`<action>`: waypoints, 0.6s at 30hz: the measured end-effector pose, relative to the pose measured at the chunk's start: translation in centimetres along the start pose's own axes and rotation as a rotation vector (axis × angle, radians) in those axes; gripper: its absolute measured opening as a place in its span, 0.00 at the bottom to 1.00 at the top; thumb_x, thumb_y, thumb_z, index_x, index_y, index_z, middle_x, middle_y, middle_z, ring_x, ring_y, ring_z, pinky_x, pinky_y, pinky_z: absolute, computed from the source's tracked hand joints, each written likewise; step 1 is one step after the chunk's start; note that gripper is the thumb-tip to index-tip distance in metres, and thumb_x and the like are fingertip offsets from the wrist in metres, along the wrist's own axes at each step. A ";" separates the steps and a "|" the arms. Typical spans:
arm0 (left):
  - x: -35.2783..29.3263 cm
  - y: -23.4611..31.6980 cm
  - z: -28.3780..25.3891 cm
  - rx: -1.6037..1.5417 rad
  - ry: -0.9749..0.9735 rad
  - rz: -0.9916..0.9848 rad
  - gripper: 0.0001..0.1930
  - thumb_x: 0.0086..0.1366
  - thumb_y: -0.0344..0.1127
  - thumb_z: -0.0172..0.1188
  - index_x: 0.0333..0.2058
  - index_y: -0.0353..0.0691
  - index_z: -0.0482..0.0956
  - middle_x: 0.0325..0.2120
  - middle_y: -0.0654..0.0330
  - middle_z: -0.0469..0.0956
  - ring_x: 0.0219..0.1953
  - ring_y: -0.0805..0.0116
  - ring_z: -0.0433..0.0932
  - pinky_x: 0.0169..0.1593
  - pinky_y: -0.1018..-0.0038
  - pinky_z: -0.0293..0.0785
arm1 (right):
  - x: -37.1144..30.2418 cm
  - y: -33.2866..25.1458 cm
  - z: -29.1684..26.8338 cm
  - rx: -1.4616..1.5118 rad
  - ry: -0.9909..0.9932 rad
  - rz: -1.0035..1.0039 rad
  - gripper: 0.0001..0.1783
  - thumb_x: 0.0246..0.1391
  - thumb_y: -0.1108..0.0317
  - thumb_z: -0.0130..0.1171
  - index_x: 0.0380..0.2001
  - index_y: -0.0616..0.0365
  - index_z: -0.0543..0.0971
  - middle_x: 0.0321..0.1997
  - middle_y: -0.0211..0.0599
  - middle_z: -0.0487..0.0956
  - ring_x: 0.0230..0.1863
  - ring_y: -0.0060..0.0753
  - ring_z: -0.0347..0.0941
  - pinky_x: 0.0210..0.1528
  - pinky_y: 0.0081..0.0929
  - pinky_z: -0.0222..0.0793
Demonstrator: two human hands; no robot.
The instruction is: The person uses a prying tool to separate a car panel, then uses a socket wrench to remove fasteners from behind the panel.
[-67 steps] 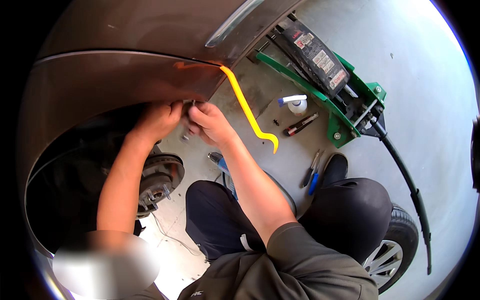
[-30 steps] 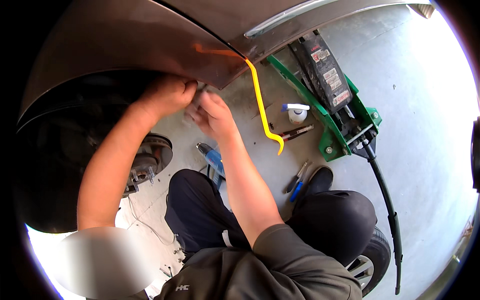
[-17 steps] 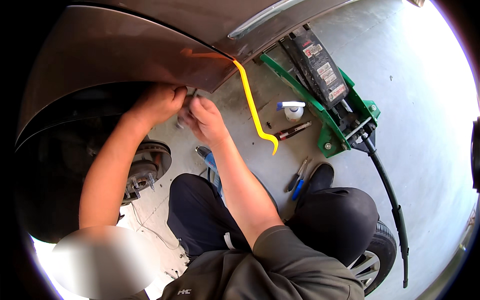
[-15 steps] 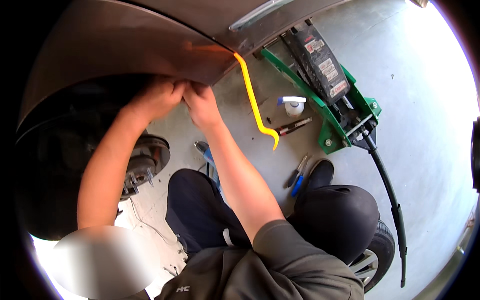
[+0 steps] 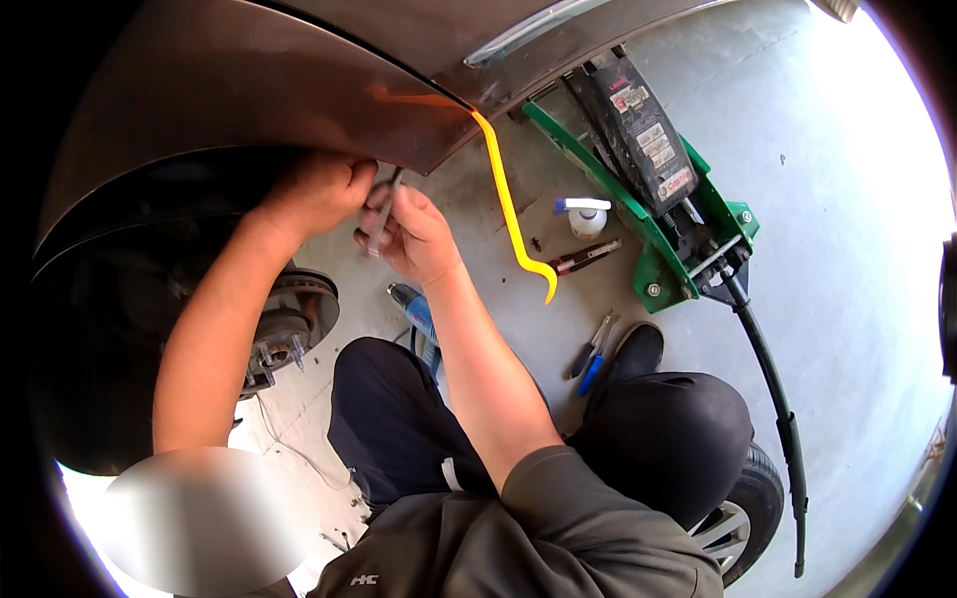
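Brown bodywork (image 5: 299,100) at eleven o'clock; by its edge our right hand (image 5: 423,234) pinches a slim grey tool (image 5: 384,222), probably for control; our left hand (image 5: 314,199) curls, its hold we cannot tell.

1 fisheye view looks down from the head, near the left hand (image 5: 324,194) and right hand (image 5: 421,234).

We see a glossy dark-brown metal car panel (image 5: 249,90) streaked with an orange reflection, a slim silver-grey metal tool (image 5: 381,227), and a bent, bright-yellow bar (image 5: 506,204). The long-handled floor jack (image 5: 648,169) shows us green and black, patched with white labels. We note a white spray bottle (image 5: 587,221) with blue on its trigger top, a slender red-and-black knife (image 5: 586,258), and a blue-bodied power tool (image 5: 419,314).
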State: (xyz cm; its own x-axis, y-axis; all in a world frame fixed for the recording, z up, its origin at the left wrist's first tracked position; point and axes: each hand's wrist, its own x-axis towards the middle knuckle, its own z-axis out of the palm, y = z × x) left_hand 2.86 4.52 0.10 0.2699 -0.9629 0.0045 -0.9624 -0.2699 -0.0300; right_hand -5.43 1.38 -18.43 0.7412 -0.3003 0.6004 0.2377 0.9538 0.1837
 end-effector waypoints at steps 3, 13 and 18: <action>0.1 0.2 0.1 -0.104 0.048 0.065 0.14 0.67 0.39 0.50 0.39 0.37 0.82 0.38 0.44 0.82 0.41 0.42 0.80 0.46 0.54 0.76 | 2.7 0.5 0.8 -0.553 0.354 -0.118 0.15 0.72 0.59 0.51 0.51 0.59 0.76 0.45 0.29 0.76 0.40 0.23 0.69 0.47 0.31 0.68; -0.2 -0.4 0.4 -0.087 0.057 0.060 0.14 0.67 0.38 0.50 0.39 0.37 0.82 0.39 0.44 0.82 0.41 0.44 0.80 0.46 0.55 0.75 | 3.9 0.9 2.2 -0.585 0.406 -0.174 0.16 0.73 0.58 0.50 0.51 0.59 0.75 0.41 0.27 0.76 0.35 0.21 0.68 0.42 0.28 0.68; -0.1 0.2 -0.3 -0.083 -0.047 -0.048 0.14 0.67 0.38 0.51 0.40 0.36 0.82 0.38 0.45 0.82 0.41 0.44 0.80 0.47 0.55 0.75 | 2.2 0.5 0.7 -0.491 0.289 -0.168 0.16 0.73 0.61 0.49 0.53 0.61 0.75 0.46 0.30 0.77 0.43 0.23 0.69 0.50 0.28 0.68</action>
State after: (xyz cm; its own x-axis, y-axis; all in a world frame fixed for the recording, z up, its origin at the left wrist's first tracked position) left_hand 2.64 4.60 0.36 0.3154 -0.9480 -0.0427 -0.9469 -0.3174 0.0517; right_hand -4.10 1.21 -16.44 0.7927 -0.5024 0.3452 0.5783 0.7989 -0.1655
